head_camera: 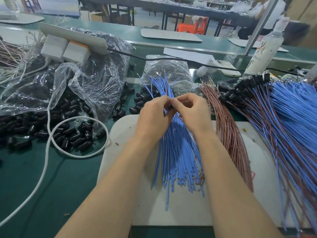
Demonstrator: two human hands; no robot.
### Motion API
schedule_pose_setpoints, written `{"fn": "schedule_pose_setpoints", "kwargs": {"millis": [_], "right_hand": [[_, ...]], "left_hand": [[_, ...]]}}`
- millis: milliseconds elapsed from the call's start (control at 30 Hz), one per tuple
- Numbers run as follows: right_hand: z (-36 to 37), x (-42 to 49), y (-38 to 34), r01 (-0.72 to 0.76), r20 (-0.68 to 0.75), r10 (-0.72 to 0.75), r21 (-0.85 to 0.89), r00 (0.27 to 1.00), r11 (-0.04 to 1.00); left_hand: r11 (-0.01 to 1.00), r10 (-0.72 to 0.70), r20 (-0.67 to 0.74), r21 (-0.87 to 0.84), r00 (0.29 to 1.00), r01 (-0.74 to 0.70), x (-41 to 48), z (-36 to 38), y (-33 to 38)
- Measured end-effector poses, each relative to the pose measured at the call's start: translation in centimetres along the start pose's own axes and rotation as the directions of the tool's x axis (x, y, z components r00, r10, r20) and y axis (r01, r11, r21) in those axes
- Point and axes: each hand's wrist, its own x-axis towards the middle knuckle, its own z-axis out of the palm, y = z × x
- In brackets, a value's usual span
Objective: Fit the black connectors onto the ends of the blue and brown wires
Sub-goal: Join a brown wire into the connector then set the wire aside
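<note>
pinching a connector over the blue bundle

reaching forward from the near edge with both bare forearms, converging above the middle of the white mat (120, 152). holding the left hand (154, 115) knuckles up, fingers curled inward toward the right. holding the right hand (192, 110) just beside it, fingers bent, thumb turned to meet the left fingertips.

hovering over the fan of blue wires (176, 152), spread on the mat straight beneath and partly covered by both hands and wrists. flanked on the right by a sheaf of brown wires (228, 131), and further right by a big heap of finished wire pairs (291, 117) capped in black. flanked on the left by loose black connectors (72, 134) scattered on the green table (68, 186), spilling from a crumpled clear bag (89, 79), with a looping white cable (48, 152) laid across them. backed by a white power strip (73, 38), a phone (226, 67) and a white bottle (264, 48).

pinching a small black connector (170, 107) between left thumb and forefinger, with only a dark sliver showing. closing the right thumb and forefinger tight against that same spot. cannot tell what, if anything, sits inside them, hidden behind the fingertips. curling the other fingers of both hands loosely.
</note>
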Motion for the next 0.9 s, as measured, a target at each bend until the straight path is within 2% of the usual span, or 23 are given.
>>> {"fn": "schedule_pose_setpoints", "kwargs": {"millis": [167, 233, 367, 533, 633, 800, 900], "right_hand": [[-0.28, -0.07, -0.17, 0.025, 0.017, -0.025, -0.007, 1.000, 1.000], [-0.33, -0.09, -0.19, 0.050, 0.003, -0.050, -0.035, 0.999, 0.998], [0.06, -0.43, -0.42, 0.178, -0.062, -0.189, -0.155, 0.980, 0.972], [0.12, -0.55, -0.60, 0.241, -0.089, -0.254, -0.135, 0.963, 0.961], [0.02, -0.34, -0.39, 0.218, -0.077, -0.226, -0.094, 0.971, 0.971], [-0.40, 0.21, 0.04, 0.081, -0.027, -0.080, 0.050, 0.996, 0.995], [-0.21, -0.04, 0.13, 0.153, -0.033, -0.156, -0.078, 0.987, 0.985]], "left_hand": [[0.985, -0.077, 0.020, -0.151, 0.997, 0.080, 0.05, -0.11, -0.11], [0.984, -0.075, 0.012, -0.164, 0.997, 0.075, 0.01, 0.03, -0.10], [0.983, -0.070, -0.021, -0.175, 0.997, 0.065, 0.19, 0.02, -0.11], [0.983, -0.031, -0.058, -0.184, 0.998, 0.020, 0.26, -0.23, 0.05], [0.985, -0.004, -0.040, -0.172, 0.999, -0.003, 0.32, -0.31, -0.07], [0.994, 0.047, 0.018, -0.100, 0.999, -0.045, 0.29, -0.53, -0.09], [0.998, 0.040, 0.011, -0.041, 0.999, -0.040, 0.23, -0.55, -0.13]]}}
